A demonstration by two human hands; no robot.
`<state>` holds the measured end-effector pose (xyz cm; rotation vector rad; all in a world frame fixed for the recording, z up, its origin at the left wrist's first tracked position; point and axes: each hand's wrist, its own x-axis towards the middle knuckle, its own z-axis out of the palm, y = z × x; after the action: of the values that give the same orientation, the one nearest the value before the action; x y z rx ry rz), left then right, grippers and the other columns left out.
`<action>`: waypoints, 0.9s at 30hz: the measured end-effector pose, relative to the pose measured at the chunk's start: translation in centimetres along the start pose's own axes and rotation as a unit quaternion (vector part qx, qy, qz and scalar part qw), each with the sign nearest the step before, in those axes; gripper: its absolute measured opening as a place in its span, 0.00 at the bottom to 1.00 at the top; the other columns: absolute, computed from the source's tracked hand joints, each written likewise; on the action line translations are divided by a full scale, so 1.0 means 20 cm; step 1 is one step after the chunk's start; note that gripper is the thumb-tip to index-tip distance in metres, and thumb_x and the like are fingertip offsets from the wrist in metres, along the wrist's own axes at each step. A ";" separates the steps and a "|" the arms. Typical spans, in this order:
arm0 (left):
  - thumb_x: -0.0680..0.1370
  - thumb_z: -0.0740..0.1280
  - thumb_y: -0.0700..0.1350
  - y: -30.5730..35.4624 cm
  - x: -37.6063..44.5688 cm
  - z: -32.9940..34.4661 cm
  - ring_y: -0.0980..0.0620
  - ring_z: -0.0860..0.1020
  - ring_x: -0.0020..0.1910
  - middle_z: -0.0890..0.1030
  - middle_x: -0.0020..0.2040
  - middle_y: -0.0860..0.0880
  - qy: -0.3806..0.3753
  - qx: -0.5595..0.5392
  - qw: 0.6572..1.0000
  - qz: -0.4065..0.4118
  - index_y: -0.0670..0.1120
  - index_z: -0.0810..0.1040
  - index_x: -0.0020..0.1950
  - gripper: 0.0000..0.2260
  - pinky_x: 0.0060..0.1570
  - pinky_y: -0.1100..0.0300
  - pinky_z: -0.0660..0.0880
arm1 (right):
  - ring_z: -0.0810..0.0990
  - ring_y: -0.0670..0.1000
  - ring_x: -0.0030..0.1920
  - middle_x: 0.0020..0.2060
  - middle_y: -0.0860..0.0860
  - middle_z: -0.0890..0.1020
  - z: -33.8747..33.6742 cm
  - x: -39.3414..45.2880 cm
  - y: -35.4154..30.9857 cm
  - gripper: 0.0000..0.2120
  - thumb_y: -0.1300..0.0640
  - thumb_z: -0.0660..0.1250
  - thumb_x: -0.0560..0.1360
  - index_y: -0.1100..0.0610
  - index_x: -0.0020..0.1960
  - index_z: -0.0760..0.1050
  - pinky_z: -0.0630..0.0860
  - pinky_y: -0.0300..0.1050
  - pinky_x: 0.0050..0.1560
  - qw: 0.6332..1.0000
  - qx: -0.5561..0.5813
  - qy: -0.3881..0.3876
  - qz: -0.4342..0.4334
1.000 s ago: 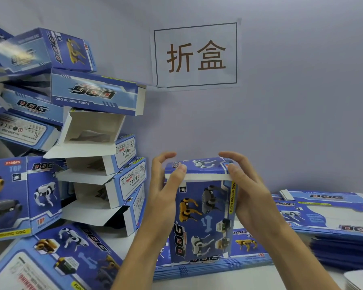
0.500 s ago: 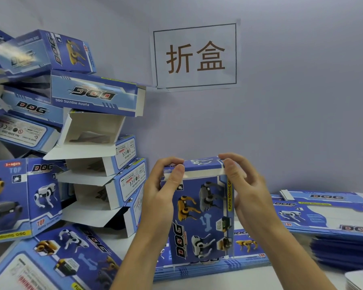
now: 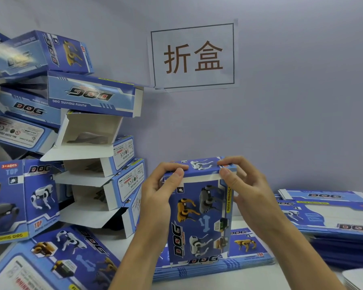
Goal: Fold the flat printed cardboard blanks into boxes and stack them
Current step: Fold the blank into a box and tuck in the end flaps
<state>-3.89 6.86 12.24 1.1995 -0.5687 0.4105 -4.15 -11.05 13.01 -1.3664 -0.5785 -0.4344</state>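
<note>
A blue printed box (image 3: pixel 199 218) with robot-dog pictures stands upright on a low pile of flat blanks (image 3: pixel 245 250) in front of me. My left hand (image 3: pixel 157 197) grips its top left corner, thumb on the front and fingers curled over the lid. My right hand (image 3: pixel 245 189) grips the top right corner the same way, pressing the top flap down. A strip of white flap still shows under the lid edge.
Folded boxes (image 3: pixel 88 97) are heaped high on the left, several with open white ends facing me. More flat blanks (image 3: pixel 331 214) lie stacked at the right. A paper sign (image 3: pixel 193 57) hangs on the wall behind. A white table (image 3: pixel 247 277) lies beneath.
Both hands have closed in on the box's top corners and pushed the lid flap down. The gap at the top has narrowed.
</note>
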 end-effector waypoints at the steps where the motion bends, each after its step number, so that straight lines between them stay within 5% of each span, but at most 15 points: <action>1: 0.71 0.69 0.53 0.00 0.00 0.00 0.43 0.85 0.50 0.85 0.50 0.50 -0.003 0.008 1.000 0.004 0.52 0.82 0.45 0.08 0.42 0.46 0.84 | 0.80 0.54 0.62 0.57 0.54 0.83 0.01 0.00 0.00 0.17 0.39 0.72 0.65 0.47 0.48 0.79 0.82 0.55 0.51 1.000 -0.013 0.007 -0.004; 5: 0.66 0.74 0.56 0.02 -0.01 -0.01 0.43 0.85 0.50 0.85 0.52 0.50 -0.035 0.080 0.996 0.032 0.58 0.79 0.49 0.13 0.44 0.45 0.83 | 0.84 0.50 0.47 0.46 0.54 0.83 0.07 0.00 0.00 0.09 0.44 0.70 0.70 0.49 0.45 0.78 0.80 0.42 0.40 0.999 0.002 0.029 -0.026; 7: 0.64 0.75 0.56 0.02 -0.01 -0.02 0.45 0.86 0.48 0.85 0.52 0.51 -0.029 0.109 0.993 0.044 0.59 0.78 0.49 0.15 0.43 0.48 0.84 | 0.84 0.49 0.42 0.43 0.54 0.81 0.09 0.00 0.00 0.09 0.45 0.73 0.72 0.50 0.45 0.78 0.81 0.43 0.40 0.999 0.011 0.035 -0.027; 11: 0.65 0.74 0.55 0.02 -0.01 -0.02 0.45 0.86 0.48 0.84 0.52 0.52 -0.011 0.109 0.993 0.042 0.58 0.78 0.48 0.14 0.44 0.45 0.83 | 0.83 0.60 0.51 0.49 0.59 0.82 0.06 -0.01 -0.01 0.12 0.48 0.74 0.70 0.53 0.49 0.78 0.82 0.58 0.52 1.000 0.017 0.015 -0.006; 13: 0.64 0.74 0.56 0.02 -0.01 -0.01 0.45 0.86 0.48 0.85 0.51 0.52 -0.021 0.116 0.992 0.044 0.59 0.78 0.49 0.15 0.45 0.45 0.83 | 0.83 0.57 0.54 0.46 0.55 0.84 0.05 -0.01 -0.01 0.14 0.47 0.76 0.70 0.52 0.50 0.79 0.81 0.60 0.56 1.000 0.002 0.018 0.000; 20: 0.66 0.75 0.55 0.04 -0.01 0.00 0.42 0.86 0.47 0.85 0.52 0.47 -0.039 0.084 0.995 0.038 0.60 0.75 0.51 0.16 0.42 0.47 0.84 | 0.85 0.52 0.46 0.48 0.55 0.84 0.10 -0.02 0.00 0.13 0.44 0.70 0.69 0.51 0.47 0.78 0.83 0.46 0.39 0.998 0.006 0.041 -0.037; 24: 0.68 0.72 0.58 0.03 -0.01 0.02 0.38 0.85 0.44 0.84 0.49 0.39 0.026 0.044 0.999 0.014 0.57 0.76 0.48 0.13 0.39 0.43 0.83 | 0.86 0.57 0.46 0.47 0.50 0.85 0.12 -0.02 0.01 0.11 0.48 0.74 0.73 0.54 0.48 0.77 0.83 0.53 0.37 0.999 0.027 0.026 -0.024; 27: 0.68 0.73 0.56 0.03 0.00 0.03 0.37 0.85 0.45 0.85 0.48 0.38 0.030 0.034 0.999 0.002 0.55 0.77 0.47 0.12 0.43 0.40 0.82 | 0.85 0.64 0.47 0.49 0.55 0.83 0.11 -0.01 0.02 0.08 0.48 0.70 0.72 0.51 0.47 0.77 0.83 0.64 0.43 0.999 0.028 0.026 -0.013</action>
<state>-4.46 6.51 12.83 1.2475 -0.5092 0.4718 -4.33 -8.86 12.78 -1.2918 -0.5622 -0.4698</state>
